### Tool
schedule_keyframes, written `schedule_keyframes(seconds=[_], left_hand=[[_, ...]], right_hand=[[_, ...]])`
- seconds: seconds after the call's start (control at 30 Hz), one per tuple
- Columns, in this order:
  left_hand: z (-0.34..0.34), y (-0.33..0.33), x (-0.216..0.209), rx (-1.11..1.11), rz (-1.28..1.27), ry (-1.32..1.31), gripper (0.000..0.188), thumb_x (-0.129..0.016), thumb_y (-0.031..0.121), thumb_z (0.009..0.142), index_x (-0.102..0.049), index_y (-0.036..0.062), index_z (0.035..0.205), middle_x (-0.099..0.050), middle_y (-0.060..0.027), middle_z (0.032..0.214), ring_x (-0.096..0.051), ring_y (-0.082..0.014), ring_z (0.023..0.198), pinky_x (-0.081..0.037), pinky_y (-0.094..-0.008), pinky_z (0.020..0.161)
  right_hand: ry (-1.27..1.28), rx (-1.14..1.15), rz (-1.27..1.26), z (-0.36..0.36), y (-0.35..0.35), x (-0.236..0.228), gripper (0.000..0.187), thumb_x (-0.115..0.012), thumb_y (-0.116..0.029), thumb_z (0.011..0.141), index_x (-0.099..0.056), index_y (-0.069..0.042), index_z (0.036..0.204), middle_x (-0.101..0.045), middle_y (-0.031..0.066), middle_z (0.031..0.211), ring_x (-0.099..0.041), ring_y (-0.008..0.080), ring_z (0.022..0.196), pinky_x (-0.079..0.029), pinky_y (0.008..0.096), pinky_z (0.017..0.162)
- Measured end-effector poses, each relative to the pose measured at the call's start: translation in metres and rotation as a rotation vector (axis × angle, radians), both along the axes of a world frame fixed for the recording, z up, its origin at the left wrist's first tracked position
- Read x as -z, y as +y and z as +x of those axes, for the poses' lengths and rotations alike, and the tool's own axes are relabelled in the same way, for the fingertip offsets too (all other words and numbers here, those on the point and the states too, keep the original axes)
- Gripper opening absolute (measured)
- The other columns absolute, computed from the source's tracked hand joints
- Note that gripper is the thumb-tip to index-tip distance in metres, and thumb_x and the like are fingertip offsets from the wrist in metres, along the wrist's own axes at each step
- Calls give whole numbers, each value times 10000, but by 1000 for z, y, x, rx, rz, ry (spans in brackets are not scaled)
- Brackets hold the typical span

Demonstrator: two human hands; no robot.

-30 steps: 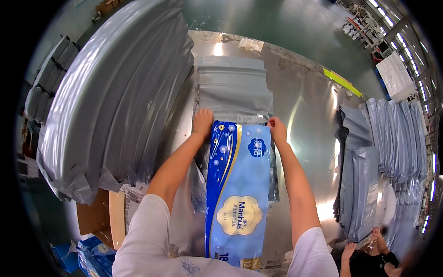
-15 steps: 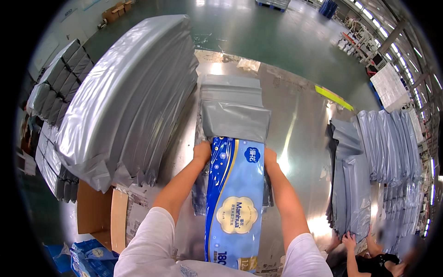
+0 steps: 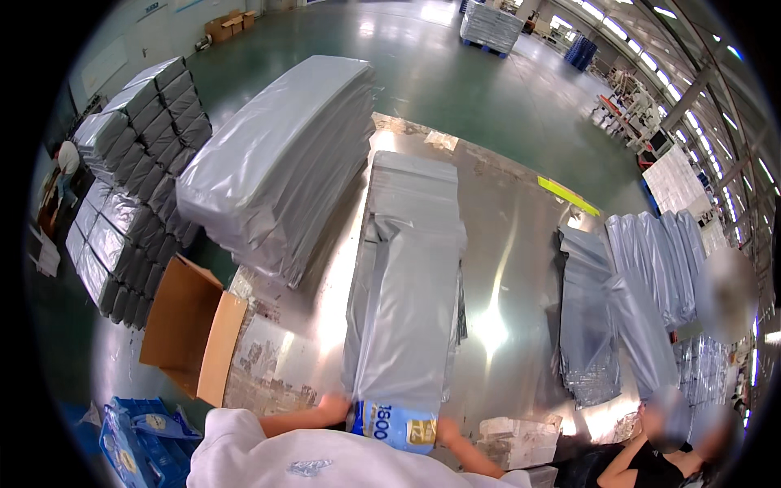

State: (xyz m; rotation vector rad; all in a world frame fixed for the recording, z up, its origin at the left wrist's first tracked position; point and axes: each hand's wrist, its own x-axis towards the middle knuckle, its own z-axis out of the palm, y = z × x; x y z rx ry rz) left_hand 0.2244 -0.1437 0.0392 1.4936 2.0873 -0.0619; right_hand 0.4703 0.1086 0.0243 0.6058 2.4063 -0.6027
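Note:
A blue tissue pack (image 3: 389, 424) lies lengthwise in front of me, and only its near end shows. Grey plastic, a large bag (image 3: 411, 325), covers the remainder of it. At the left corner of the bag's mouth, my left hand (image 3: 332, 409) is closed on the edge. My right hand (image 3: 447, 432) grips the opposite side, low beside the pack's end; its fingertips are partly hidden. Under and beyond the filled bag lies a pile of flat grey bags (image 3: 415, 172) on the metal table (image 3: 508, 276).
A tall stack of filled grey packages (image 3: 277, 146) stands left, near an open cardboard box (image 3: 189, 329). Blue packs (image 3: 146, 439) sit lower left. At right, grey bags (image 3: 587, 309) lie before a co-worker (image 3: 643, 455). Yellow-green tape (image 3: 568, 196) marks the far edge.
Both hands have come toward my body, drawing the grey bag over nearly the whole blue pack. At right, the co-worker's filled bag has shifted and tilted. My view has moved too.

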Motion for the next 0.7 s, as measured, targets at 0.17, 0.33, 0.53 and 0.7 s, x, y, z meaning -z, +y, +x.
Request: schedule_keyframes(seconds=[0.17, 0.33, 0.53, 0.7], left_hand=[[34, -40, 21, 50, -306, -392, 332, -507, 324, 735, -600, 70, 928, -607, -154, 894, -593, -311, 818, -466, -421, 701], [-31, 23, 44, -44, -445, -760, 179, -577, 240, 632, -625, 68, 653, -601, -134, 634, -572, -236, 550, -428, -361, 461], [-21, -61, 5, -355, -233, -578, 467, -451, 465, 760, -620, 41, 660, -604, -141, 658, -585, -304, 644, -445, -372, 638], [-5, -108, 11, -223, -153, -186, 476, -385, 502, 798, -614, 86, 764, -608, -134, 824, -580, -293, 793, -454, -398, 675]], right_hand=[[177, 325, -190, 65, -81, 2, 248, -609, -273, 636, -630, -59, 760, -618, 140, 747, -602, 282, 699, -465, 377, 617], [-49, 103, -391, -10, -13, -42, 238, -634, -269, 628, -644, -71, 760, -624, 95, 692, -600, 204, 632, -461, 317, 586], [218, 652, -620, 43, -42, -23, 363, -521, -306, 799, -502, -57, 535, -492, 12, 491, -454, 104, 465, -363, 259, 455], [91, 574, -458, 86, -68, -12, 509, -618, -536, 672, -536, -40, 591, -502, 13, 510, -471, 97, 468, -383, 248, 461]])
